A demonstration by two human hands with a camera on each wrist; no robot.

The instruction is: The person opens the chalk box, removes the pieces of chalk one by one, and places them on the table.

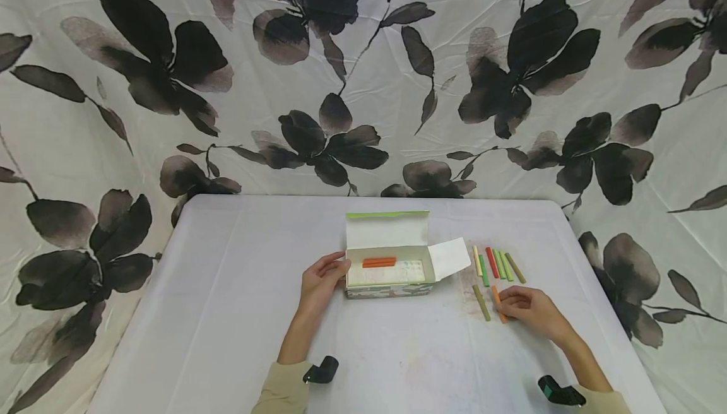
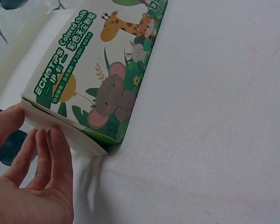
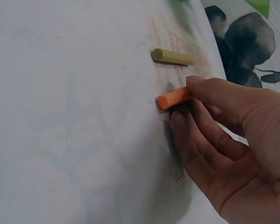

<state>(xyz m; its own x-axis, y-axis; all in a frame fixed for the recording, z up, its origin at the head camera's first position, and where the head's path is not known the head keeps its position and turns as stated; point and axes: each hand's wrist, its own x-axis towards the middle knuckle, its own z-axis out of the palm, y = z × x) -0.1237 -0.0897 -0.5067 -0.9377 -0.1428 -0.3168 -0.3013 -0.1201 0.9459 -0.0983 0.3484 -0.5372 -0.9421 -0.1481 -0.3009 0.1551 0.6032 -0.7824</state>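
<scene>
An open chalk box, printed with an elephant and a giraffe, stands on the table. Two orange chalk sticks lie inside it. At the box's left end my left hand holds its edge, thumb near the top corner and fingers against the pale end flap. My right hand pinches an orange chalk stick between thumb and fingers, low over the table. Left of that stick lies an olive chalk stick. Behind are several more sticks, among them a red chalk stick.
The box's lid is raised at the back, and its white side flap sticks out to the right. A white cloth covers the table, with faint chalk smudges near the sticks. A floral curtain hangs behind.
</scene>
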